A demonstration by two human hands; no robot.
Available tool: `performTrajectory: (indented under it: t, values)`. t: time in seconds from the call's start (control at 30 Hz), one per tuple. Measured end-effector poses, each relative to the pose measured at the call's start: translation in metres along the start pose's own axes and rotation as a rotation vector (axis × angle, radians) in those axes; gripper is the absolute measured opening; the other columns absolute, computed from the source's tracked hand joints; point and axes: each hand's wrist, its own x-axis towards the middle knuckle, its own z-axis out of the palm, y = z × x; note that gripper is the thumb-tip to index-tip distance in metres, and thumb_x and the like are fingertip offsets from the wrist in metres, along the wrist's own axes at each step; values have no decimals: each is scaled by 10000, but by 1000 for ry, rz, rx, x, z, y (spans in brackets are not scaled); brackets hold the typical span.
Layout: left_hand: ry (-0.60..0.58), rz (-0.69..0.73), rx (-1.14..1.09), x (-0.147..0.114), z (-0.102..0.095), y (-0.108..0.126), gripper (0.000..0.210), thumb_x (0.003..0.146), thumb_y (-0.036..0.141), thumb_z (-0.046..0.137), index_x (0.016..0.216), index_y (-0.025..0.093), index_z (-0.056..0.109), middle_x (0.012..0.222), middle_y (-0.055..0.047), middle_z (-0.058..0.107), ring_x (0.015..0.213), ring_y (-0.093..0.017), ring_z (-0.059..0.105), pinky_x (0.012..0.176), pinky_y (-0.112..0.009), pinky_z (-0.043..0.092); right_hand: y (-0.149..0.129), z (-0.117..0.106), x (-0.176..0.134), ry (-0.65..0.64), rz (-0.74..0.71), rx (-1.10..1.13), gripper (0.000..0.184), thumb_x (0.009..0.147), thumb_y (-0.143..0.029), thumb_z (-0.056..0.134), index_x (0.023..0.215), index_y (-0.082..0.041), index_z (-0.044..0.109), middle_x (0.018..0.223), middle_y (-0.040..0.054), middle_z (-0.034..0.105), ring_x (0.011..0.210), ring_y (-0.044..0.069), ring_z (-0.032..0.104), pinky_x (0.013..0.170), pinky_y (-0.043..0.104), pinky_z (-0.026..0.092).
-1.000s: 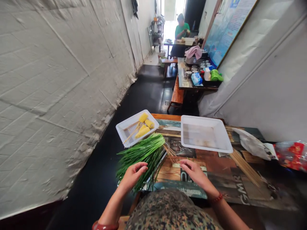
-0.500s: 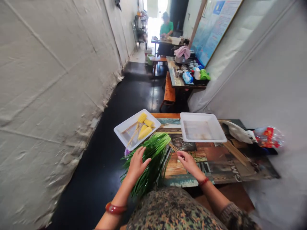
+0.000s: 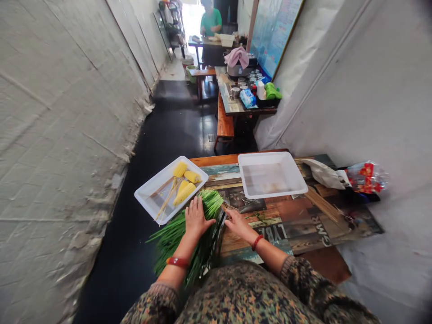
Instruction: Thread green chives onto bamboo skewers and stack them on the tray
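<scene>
A thick bundle of green chives (image 3: 175, 246) lies across the left end of the patterned wooden table (image 3: 297, 220), its leaves hanging toward me over the edge. My left hand (image 3: 196, 219) rests on top of the bundle, fingers stretched and thumb apart. Thin bamboo skewers (image 3: 231, 206) stick out at the cut end of the chives. Bent fingers of my right hand (image 3: 239, 225) close round these skewers, right beside the stems; their tips are partly hidden. Behind the chives, a white tray (image 3: 164, 176) holds several pieces of yellow corn (image 3: 184, 193) on sticks.
Another white plastic tray (image 3: 275, 195) stands at the table's back edge. To its right lie loose skewers (image 3: 324, 206) and a clear-and-red plastic bag (image 3: 367, 176). Farther off are a wooden bench (image 3: 225, 120), a cluttered table (image 3: 232, 105) and a person in green (image 3: 211, 20).
My left hand has come down onto the chives from just above them. My right hand has slid along the skewers toward the stems. The whole view has shifted slightly.
</scene>
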Motion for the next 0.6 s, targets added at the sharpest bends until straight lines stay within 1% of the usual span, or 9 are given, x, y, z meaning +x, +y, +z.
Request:
performTrajectory:
  t: [0.1, 0.23, 0.3, 0.37, 0.47, 0.53, 0.6]
  values:
    - [44, -57, 14, -2, 7, 14, 1128, 627, 454, 797, 1529, 119, 208, 1558, -231, 302, 1427, -405, 297, 1148, -579, 232, 3, -6, 4, -22, -23, 26, 349, 820, -122, 603, 1163, -175, 641, 1100, 109, 675, 1049, 235, 614, 968, 415, 476]
    - [104, -120, 2, -3, 10, 27, 1153, 627, 511, 782, 1532, 109, 192, 1560, -246, 282, 1432, -410, 277, 1154, -598, 186, 5, -15, 9, -34, -44, 71, 271, 840, -115, 564, 1087, -177, 654, 1106, 103, 650, 1088, 226, 584, 994, 406, 453]
    - [132, -134, 1, -1, 8, 29, 1146, 638, 535, 766, 1530, 102, 190, 1563, -248, 271, 1437, -405, 267, 1161, -596, 162, 6, -17, 10, -39, -45, 95, 267, 838, -117, 560, 1077, -188, 655, 1115, 96, 644, 1099, 225, 577, 1004, 410, 444]
    - [142, -130, 9, 2, 7, 31, 1136, 640, 522, 766, 1527, 105, 193, 1562, -242, 279, 1444, -399, 250, 1167, -595, 140, 7, -16, 12, -38, -29, 119, 304, 835, -126, 564, 1120, -193, 642, 1130, 99, 640, 1091, 230, 581, 994, 424, 449]
    - [110, -123, 19, 8, 5, 31, 1087, 641, 433, 783, 1516, 114, 225, 1513, -239, 370, 1414, -396, 306, 1158, -604, 158, 8, -13, 16, -47, 0, 163, 369, 835, -130, 558, 1195, -187, 617, 1057, 95, 666, 972, 223, 619, 916, 418, 491]
    - [89, -128, 14, 10, 5, 30, 1003, 652, 366, 780, 1490, 122, 286, 1436, -235, 464, 1354, -392, 394, 1139, -609, 203, 5, -12, 18, -61, 3, 201, 340, 843, -126, 544, 1164, -185, 640, 995, 82, 683, 913, 211, 629, 883, 398, 501]
    - [101, -130, -10, 7, 5, 26, 882, 678, 325, 762, 1442, 142, 361, 1355, -213, 537, 1289, -375, 467, 1115, -603, 254, -1, -12, 19, -72, -8, 247, 286, 853, -125, 532, 1096, -182, 672, 973, 76, 693, 902, 202, 628, 873, 376, 500]
